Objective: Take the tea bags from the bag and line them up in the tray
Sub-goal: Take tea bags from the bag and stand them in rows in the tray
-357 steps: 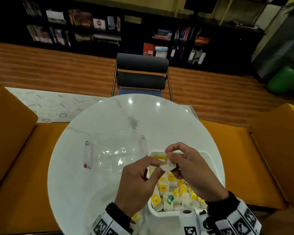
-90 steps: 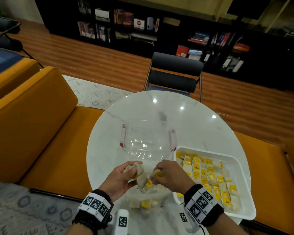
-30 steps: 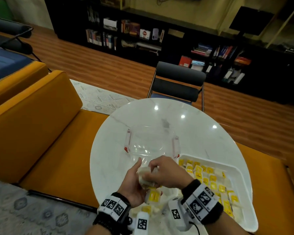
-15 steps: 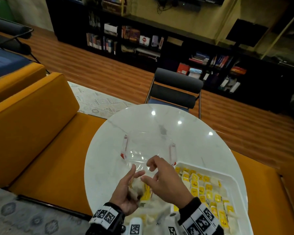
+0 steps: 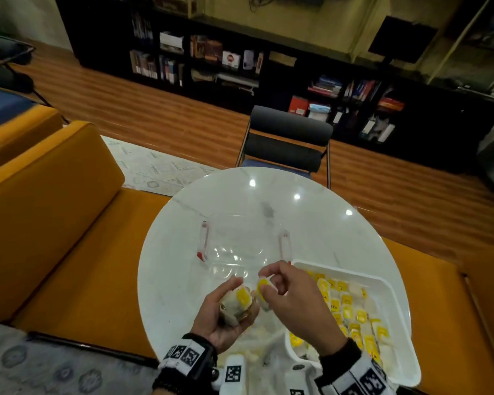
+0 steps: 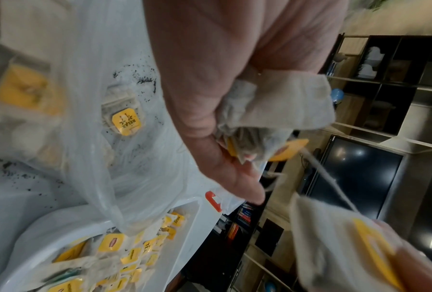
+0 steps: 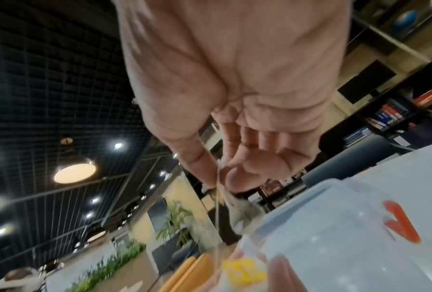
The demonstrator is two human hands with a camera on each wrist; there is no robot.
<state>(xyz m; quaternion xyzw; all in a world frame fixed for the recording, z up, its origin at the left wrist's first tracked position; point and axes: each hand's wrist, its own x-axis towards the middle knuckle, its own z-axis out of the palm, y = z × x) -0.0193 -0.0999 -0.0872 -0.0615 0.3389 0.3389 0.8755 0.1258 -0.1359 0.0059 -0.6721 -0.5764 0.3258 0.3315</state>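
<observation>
Your left hand [image 5: 226, 312] grips a clump of tea bags [image 5: 237, 305] above the plastic bag [image 6: 125, 158]. Your right hand [image 5: 291, 303] pinches one tea bag [image 5: 262, 287] by its yellow tag. Half a second ago the right hand was open over the clump; now it has pulled one bag free, though a string [image 6: 327, 177] still links it to the clump. Probably next: untangle it, then carry it right to the tray [image 5: 394, 292], already holding rows of bags. More remain in the plastic bag.
</observation>
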